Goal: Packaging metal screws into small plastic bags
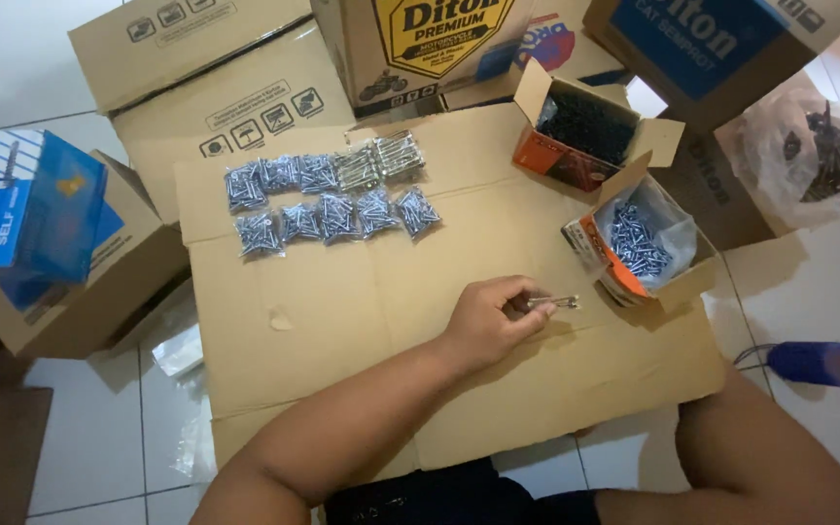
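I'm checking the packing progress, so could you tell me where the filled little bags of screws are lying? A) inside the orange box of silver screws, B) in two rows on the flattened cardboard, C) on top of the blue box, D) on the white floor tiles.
B: the small clear bags of screws lie in two rows on the flattened cardboard, away from the left hand.

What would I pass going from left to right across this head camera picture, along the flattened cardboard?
Blue box → small bags of silver screws → left hand holding a few screws → open box of silver screws → blue cylinder on the floor tiles.
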